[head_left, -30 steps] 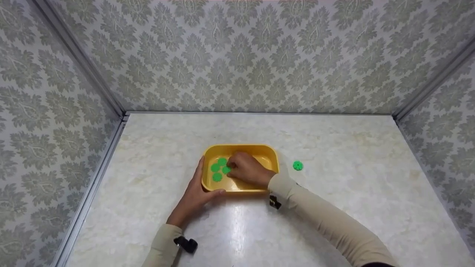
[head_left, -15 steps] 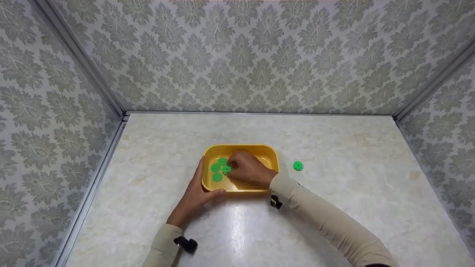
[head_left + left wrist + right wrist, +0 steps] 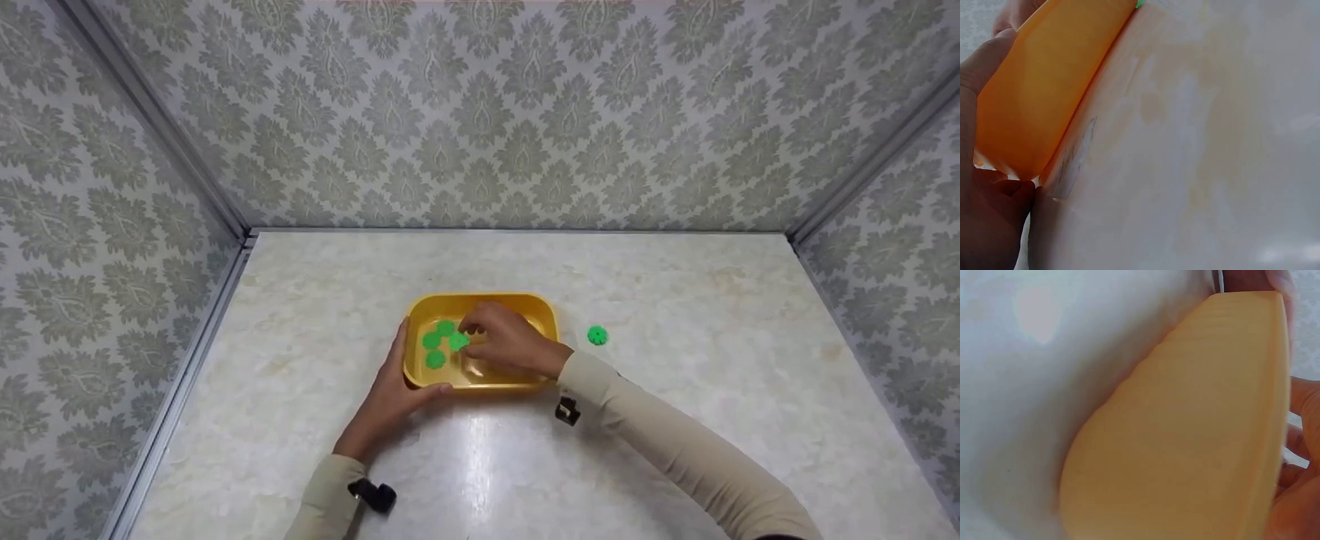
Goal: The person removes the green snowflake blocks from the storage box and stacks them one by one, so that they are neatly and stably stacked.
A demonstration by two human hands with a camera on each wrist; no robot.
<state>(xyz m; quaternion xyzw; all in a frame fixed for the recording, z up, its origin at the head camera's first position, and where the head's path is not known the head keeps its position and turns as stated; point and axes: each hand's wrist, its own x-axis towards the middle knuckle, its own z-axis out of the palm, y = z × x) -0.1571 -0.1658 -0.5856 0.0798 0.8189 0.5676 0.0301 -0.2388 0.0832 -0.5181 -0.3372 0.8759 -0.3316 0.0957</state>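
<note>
A yellow tray (image 3: 517,379) rests on the table in the head view. Its left end is gripped by my left hand (image 3: 390,394), thumb along the front rim and fingers against the left side. Over the tray, my right hand (image 3: 514,341) holds a green flower-shaped piece (image 3: 458,342) at its right edge between thumb and index finger. Three more green flower-shaped pieces (image 3: 435,360) lie in the tray's left part. One loose green flower piece (image 3: 597,335) sits on the table right of the tray. Both wrist views show mainly the tray's outer wall (image 3: 1044,84).
The pale marbled table (image 3: 330,277) surrounds the tray. Patterned wall panels (image 3: 480,112) close off the back and both sides, with metal rails at the corners. A black wrist strap (image 3: 373,496) is on the left sleeve.
My right hand has shifted slightly to the right, and the pinched green piece has moved a little with it. The left hand stays on the tray. The head view has shifted slightly.
</note>
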